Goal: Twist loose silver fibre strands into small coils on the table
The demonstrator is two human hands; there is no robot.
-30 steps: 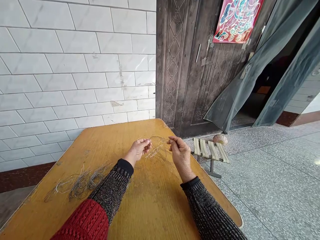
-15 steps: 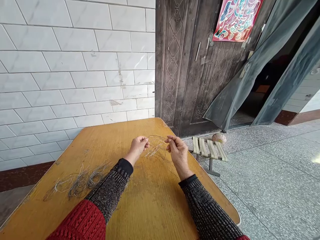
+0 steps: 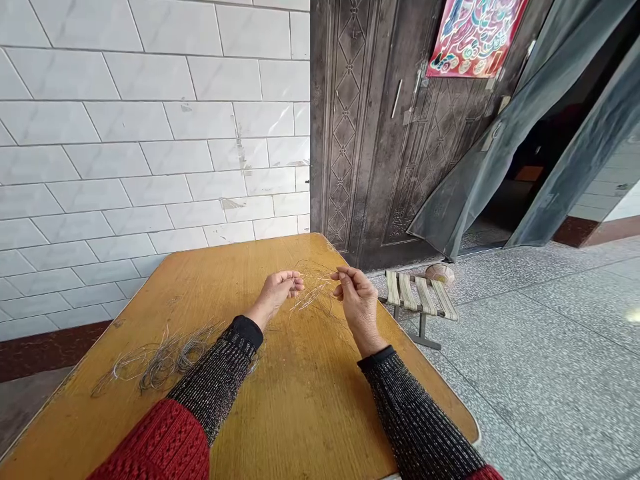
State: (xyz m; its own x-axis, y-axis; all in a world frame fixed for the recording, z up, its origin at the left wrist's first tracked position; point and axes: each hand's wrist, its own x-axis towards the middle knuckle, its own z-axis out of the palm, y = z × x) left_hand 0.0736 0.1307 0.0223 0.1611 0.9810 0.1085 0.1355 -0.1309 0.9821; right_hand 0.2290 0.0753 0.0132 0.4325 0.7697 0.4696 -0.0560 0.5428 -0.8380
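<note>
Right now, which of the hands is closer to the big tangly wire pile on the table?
Left. The left hand is beyond the wire pile and to its right; the right hand is farther right still, past the left one.

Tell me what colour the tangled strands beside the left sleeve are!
The tangled strands are mostly grey, with some paler bits; the head view shows them best.

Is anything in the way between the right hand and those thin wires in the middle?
No, nothing that shows. The right hand pinches the thin wires, which spread across to the left hand over the table. The bigger wire pile lies off by the left sleeve, not between them.
</note>
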